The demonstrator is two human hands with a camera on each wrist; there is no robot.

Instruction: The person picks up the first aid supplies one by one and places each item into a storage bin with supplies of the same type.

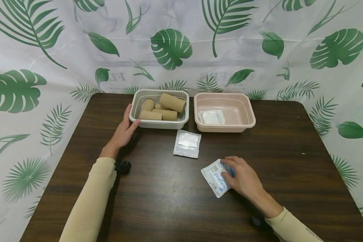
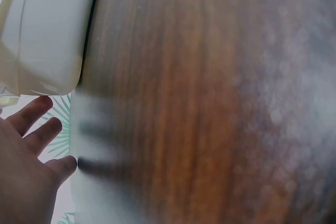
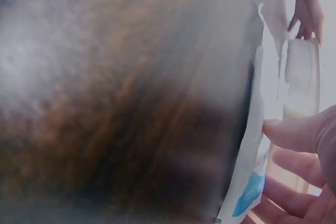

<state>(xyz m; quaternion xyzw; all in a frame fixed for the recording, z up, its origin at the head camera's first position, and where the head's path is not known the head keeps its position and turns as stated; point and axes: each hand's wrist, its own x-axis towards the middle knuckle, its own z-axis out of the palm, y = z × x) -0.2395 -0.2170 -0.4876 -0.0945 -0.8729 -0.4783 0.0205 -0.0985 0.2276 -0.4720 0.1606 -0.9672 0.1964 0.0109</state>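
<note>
My left hand (image 1: 123, 132) is at the left front corner of a grey plastic box (image 1: 160, 125), thumb against the front rim and fingers along its side. Inside the box lie several brown cardboard tubes (image 1: 171, 102). Toward the front right, my right hand (image 1: 245, 176) pinches a white and blue packet marked "Surgical" (image 1: 215, 178), covering its right part. The right wrist view shows the packet (image 3: 254, 129) nearly edge-on, thumb tip against it. Another white packet (image 1: 187, 144) lies flat on the table between the hands.
A pink plastic box (image 1: 242, 126) stands right of the grey one, with a white packet (image 1: 212, 117) in its left part. Both boxes sit near the back edge of the dark wooden table (image 1: 157, 195). A leaf-patterned cloth (image 1: 181, 50) hangs behind.
</note>
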